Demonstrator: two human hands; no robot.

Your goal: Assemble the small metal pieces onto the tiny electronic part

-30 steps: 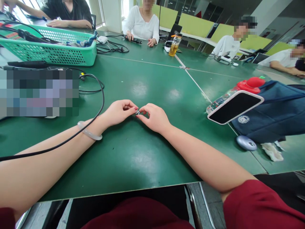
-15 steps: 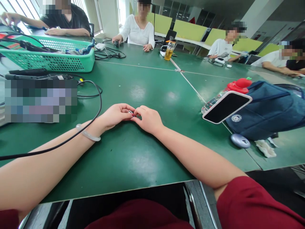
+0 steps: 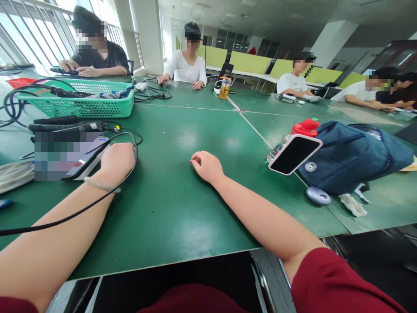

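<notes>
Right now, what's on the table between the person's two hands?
In the head view, only bare green table lies between the left hand and the right hand. A black cable curves past the left hand's knuckles.

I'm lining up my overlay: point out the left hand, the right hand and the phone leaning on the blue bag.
left hand (image 3: 117, 160): head view, back of the hand.
right hand (image 3: 207, 167): head view, back of the hand.
phone (image 3: 295, 154): head view, middle of the dark screen.

Left hand (image 3: 117, 161) reaches out left, right hand (image 3: 206, 166) rests with fingers curled.
</notes>
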